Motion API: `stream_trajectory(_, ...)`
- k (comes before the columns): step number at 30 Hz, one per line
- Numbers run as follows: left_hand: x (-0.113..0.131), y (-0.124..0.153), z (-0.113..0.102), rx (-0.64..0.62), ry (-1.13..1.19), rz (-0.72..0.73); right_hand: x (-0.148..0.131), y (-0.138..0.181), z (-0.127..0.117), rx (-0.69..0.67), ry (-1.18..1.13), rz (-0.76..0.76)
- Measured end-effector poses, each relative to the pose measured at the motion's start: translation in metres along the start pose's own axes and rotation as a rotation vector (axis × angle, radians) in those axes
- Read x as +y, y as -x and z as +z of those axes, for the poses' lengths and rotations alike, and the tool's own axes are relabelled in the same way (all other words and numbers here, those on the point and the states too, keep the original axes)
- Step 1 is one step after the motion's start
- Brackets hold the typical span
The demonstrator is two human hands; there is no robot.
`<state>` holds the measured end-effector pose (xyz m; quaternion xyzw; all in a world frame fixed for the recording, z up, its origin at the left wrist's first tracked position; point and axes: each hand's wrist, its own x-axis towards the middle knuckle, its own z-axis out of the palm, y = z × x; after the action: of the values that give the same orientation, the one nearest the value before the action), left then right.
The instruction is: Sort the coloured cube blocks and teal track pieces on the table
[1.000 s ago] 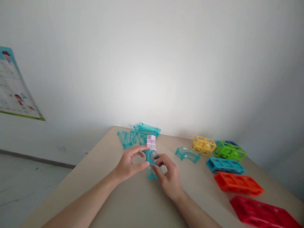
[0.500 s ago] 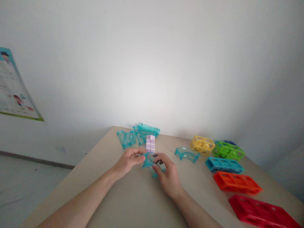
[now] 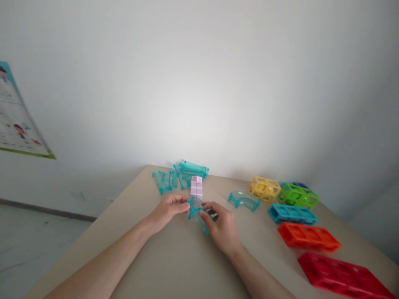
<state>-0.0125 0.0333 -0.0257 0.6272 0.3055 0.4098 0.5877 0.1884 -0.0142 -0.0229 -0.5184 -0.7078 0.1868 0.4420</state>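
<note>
Both my hands meet over the middle of the beige table [image 3: 174, 265] around one clear teal track piece [image 3: 195, 212]. My left hand [image 3: 166, 211] pinches its left end with closed fingers. My right hand [image 3: 222, 229] grips its right side, fingers curled round it. Just behind the piece stands a small stack of pale purple cubes [image 3: 196, 187], close to my fingertips but apart from them.
More clear teal track parts [image 3: 179, 176] lie at the table's far edge, and a curved teal piece [image 3: 243, 200] lies to the right. On the right sit open-frame blocks: yellow [image 3: 264, 188], green [image 3: 297, 195], blue [image 3: 292, 214], orange [image 3: 308, 237], red [image 3: 341, 276]. A poster [image 3: 15, 120] hangs on the left wall.
My left fingers have closed from a spread pose onto the teal piece. The piece has been tipped and lowered between both hands, and my view has shifted slightly.
</note>
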Motion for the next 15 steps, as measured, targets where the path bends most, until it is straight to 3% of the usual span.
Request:
stream_trajectory(7,-0.0030,0.0007,0.0095,0.196,-0.426,0.074,-0.0005,-0.0011,0.0016,0.044,0.022,0.075)
stream_trajectory(12,-0.0015,-0.0011,0.0058,0.267,-0.482,0.099,-0.0013,-0.0002,-0.0024,0.077,-0.108,0.182)
stream_trajectory(15,-0.0003,-0.0013,0.0046,0.299,-0.458,0.105,-0.0023,0.0004,-0.0033,0.065,-0.125,0.161)
